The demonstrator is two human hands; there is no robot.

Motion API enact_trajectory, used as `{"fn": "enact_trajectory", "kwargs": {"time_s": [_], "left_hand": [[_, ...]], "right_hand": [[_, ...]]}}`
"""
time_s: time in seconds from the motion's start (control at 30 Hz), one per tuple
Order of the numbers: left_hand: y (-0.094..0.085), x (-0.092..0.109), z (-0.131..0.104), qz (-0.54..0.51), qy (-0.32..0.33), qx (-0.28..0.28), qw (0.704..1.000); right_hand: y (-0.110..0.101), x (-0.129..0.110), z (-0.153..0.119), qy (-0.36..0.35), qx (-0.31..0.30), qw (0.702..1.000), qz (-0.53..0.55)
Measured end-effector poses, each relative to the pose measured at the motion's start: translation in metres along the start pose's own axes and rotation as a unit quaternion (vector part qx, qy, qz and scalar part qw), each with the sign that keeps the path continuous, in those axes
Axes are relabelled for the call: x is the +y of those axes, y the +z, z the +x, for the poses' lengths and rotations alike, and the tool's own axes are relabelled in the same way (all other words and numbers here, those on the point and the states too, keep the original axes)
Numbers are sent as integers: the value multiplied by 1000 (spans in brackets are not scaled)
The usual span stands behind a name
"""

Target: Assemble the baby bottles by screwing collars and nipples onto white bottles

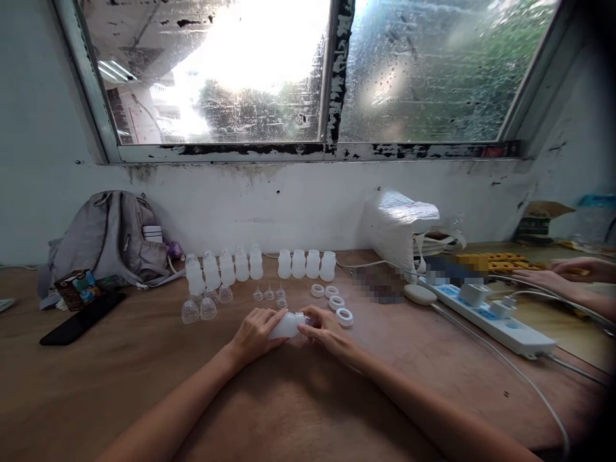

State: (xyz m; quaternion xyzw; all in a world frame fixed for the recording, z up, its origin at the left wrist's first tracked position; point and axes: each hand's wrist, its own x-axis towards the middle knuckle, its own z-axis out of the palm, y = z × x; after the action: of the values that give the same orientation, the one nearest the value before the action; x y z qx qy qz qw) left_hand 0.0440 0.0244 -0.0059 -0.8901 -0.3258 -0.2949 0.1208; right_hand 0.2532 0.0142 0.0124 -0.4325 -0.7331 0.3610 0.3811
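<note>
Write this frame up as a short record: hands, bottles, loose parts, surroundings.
left hand: grips the body of a translucent baby bottle
right hand: at that bottle's top end; exact part held unclear
back row, left: five domed bottles
back row, right: four uncapped bottles
loose parts: clear domes, clear nipples, four white rings
left side: grey backpack
right side: power strip, co-worker's hands

bottle (283,326): translucent white | pose: sideways, neck rightward | white ring (299,318): at neck end | place: held, lower centre
</note>
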Motion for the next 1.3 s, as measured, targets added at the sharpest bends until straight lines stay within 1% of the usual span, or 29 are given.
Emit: {"fn": "enact_trajectory", "kwargs": {"time_s": [0.07,0.17,0.2,0.27,0.37,0.43,0.47,0.53,0.63,0.7,0.77,0.87,0.93,1.0,1.07,1.1,1.13,1.17,1.23,1.3], "left_hand": [[0,2,1,-3,-9,13,1000],[-1,4,3,-49,-48,17,997],[-2,5,3,-76,-58,8,995],[-4,6,2,-133,-67,-28,988],[-8,6,1,-198,-71,-96,973],[-8,6,1,-232,-78,-125,962],[-8,6,1,-248,-83,-129,957],[-7,8,3,-274,-95,-123,949],[-2,13,5,-295,-125,-95,943],[2,15,4,-306,-143,-88,937],[8,16,2,-311,-159,-98,932],[14,16,-3,-290,-180,-129,931],[15,15,-5,-264,-177,-146,937],[11,13,-4,-231,-143,-155,950],[5,6,-2,-179,-91,-155,967],[2,1,0,-146,-75,-149,975],[0,-5,1,-109,-72,-137,982],[-3,-13,1,-69,-85,-119,987],[-5,-30,-1,19,-141,-65,988],[-6,-47,-7,100,-195,-12,976]], "right_hand": [[1,-2,0,8,3,999,43],[7,-4,2,22,8,988,154],[9,-3,3,24,6,981,194],[12,-2,4,19,1,967,253],[13,-1,6,-2,-1,960,279],[11,-1,7,-15,-1,963,268],[10,-1,7,-19,-3,966,257],[9,-1,8,-24,-9,973,229],[10,5,9,-25,-23,984,172],[13,12,11,-21,-38,992,115],[15,18,11,-30,-32,998,39],[17,21,11,-71,-1,996,-53],[17,19,10,-88,3,993,-75],[17,17,9,-87,0,993,-78],[17,15,8,-74,10,994,-79],[17,14,7,-65,22,994,-81],[17,14,7,-56,36,994,-86],[17,14,8,-49,50,993,-94],[16,15,8,-41,62,991,-109],[14,16,10,-41,55,991,-119]]}}
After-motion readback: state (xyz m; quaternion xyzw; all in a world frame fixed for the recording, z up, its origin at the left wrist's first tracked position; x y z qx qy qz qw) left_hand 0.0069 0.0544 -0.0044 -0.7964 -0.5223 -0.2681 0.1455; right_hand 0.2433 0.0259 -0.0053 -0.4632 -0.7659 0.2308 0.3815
